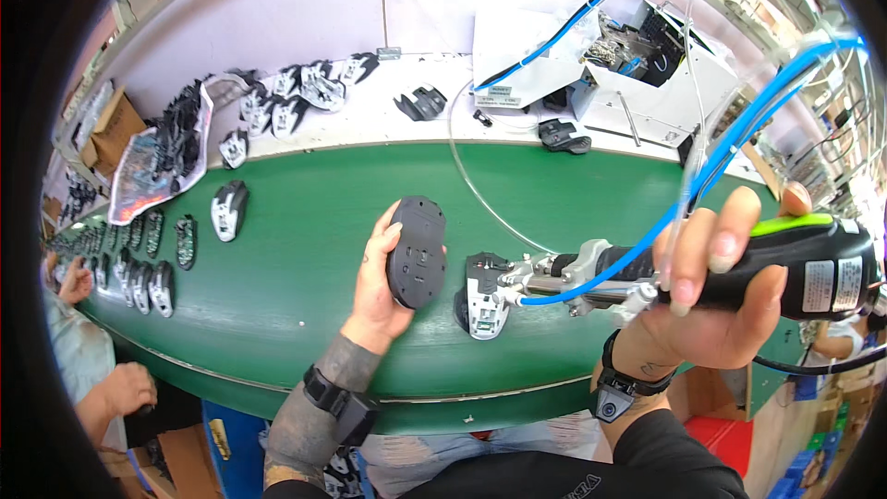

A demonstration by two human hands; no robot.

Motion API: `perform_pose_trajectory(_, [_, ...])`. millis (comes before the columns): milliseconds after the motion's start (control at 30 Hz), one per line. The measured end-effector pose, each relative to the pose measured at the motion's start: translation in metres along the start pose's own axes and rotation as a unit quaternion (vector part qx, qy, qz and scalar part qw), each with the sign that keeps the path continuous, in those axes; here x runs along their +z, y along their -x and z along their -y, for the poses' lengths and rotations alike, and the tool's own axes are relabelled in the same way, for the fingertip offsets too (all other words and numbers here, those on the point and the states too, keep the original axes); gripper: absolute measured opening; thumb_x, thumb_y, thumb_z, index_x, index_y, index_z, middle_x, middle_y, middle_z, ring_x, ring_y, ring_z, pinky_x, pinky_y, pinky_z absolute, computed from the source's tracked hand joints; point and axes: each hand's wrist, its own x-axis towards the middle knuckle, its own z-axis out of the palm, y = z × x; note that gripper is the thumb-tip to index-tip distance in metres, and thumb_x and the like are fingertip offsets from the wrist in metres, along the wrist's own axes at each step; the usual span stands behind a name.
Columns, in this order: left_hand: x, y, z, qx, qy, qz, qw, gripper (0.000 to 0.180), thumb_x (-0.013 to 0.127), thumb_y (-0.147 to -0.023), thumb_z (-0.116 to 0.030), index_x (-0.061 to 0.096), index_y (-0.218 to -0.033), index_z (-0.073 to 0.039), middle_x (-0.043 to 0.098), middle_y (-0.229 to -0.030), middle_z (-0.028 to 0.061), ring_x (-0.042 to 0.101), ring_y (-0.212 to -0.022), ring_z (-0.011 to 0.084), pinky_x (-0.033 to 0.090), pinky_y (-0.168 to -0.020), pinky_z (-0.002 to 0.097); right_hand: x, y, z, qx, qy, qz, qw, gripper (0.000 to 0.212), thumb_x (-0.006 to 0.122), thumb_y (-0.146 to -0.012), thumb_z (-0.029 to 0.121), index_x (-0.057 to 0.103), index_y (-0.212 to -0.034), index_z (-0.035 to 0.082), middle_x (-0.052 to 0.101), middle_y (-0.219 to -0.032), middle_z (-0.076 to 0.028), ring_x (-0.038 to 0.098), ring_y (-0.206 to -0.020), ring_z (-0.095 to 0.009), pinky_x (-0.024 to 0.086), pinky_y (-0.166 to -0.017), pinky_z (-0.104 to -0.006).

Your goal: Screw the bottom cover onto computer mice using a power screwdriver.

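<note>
Keeping the power driver [818, 273] steady and square to the black-and-white mouse part [487, 307] should help, right fingers [728, 242] clamped round its handle, left fingers [384, 238] gripping a black mouse base [418, 254].

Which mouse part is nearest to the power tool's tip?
The white-and-black mouse part on the green table, right of the left hand: the tip overlaps its edge; the others are farther.

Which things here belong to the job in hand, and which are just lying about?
Apparently in use:
- black mouse-shaped piece, left fingers
- power driver, right fingers
- opened mouse part at its tip

Seemingly lying about:
- dark shell, back
- cardboard box
- white box
</note>
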Motion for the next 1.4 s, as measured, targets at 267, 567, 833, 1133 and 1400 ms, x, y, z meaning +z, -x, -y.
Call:
perform_pose_trajectory(267, [0.005, 0.019, 0.039, -0.117, 0.109, 0.115, 0.98, 0.069, 0.049, -0.087, -0.028, 0.021, -0.148, -0.015, 0.039, -0.136, 0.0155, 0.058, -0.098, 0.0263, 0.055, -0.081, 0.047, -0.007, 0.001, 0.005, 0.008, 0.009, 0.03, 0.999, 0.047, 0.05, -0.097, 0.025, 0.035, -0.134, 0.0, 0.047, -0.099, -0.008, 0.051, -0.059, -0.01, 0.039, -0.063, -0.0289])
perform_pose_trajectory(567, [0.003, 0.02, 0.032, -0.137, 0.105, 0.135, 0.976, 0.069, 0.051, -0.086, -0.027, 0.022, -0.147, -0.009, 0.039, -0.136, 0.0173, 0.057, -0.101, 0.025, 0.055, -0.083, 0.0441, -0.007, 0.004, 0.005, 0.022, 0.018, 0.024, 0.999, 0.051, 0.06, -0.092, 0.023, 0.038, -0.133, 0.003, 0.05, -0.098, -0.005, 0.051, -0.054, -0.012, 0.042, -0.059, -0.0299])
perform_pose_trajectory(833, [0.002, 0.023, 0.032, -0.133, 0.107, 0.146, 0.974, 0.071, 0.053, -0.086, -0.027, 0.022, -0.146, -0.007, 0.04, -0.136, 0.0172, 0.057, -0.101, 0.0246, 0.054, -0.083, 0.0433, -0.003, 0.008, 0.005, -0.002, 0.019, -0.006, 1.0, 0.054, 0.061, -0.092, 0.027, 0.037, -0.136, 0.006, 0.05, -0.1, -0.005, 0.051, -0.049, -0.013, 0.044, -0.055, -0.0311])
perform_pose_trajectory(1133, [0.008, 0.03, 0.027, -0.146, 0.094, 0.164, 0.971, 0.073, 0.053, -0.083, -0.024, 0.024, -0.147, -0.006, 0.043, -0.132, 0.016, 0.058, -0.1, 0.0243, 0.054, -0.083, 0.0431, -0.006, 0.004, 0.011, 0.02, 0.014, 0.002, 1.0, 0.05, 0.061, -0.093, 0.027, 0.04, -0.133, 0.006, 0.051, -0.09, -0.003, 0.053, -0.052, -0.012, 0.043, -0.056, -0.0296])
perform_pose_trajectory(1400, [0.003, 0.019, 0.027, -0.085, 0.077, 0.017, 0.993, 0.065, 0.05, -0.082, -0.023, 0.032, -0.142, -0.006, 0.048, -0.125, 0.0143, 0.058, -0.095, 0.0253, 0.055, -0.079, 0.0436, -0.01, 0.002, 0.013, 0.007, 0.039, -0.001, 0.999, 0.048, 0.059, -0.093, 0.022, 0.04, -0.133, 0.004, 0.051, -0.101, -0.004, 0.051, -0.052, -0.01, 0.04, -0.056, -0.0297])
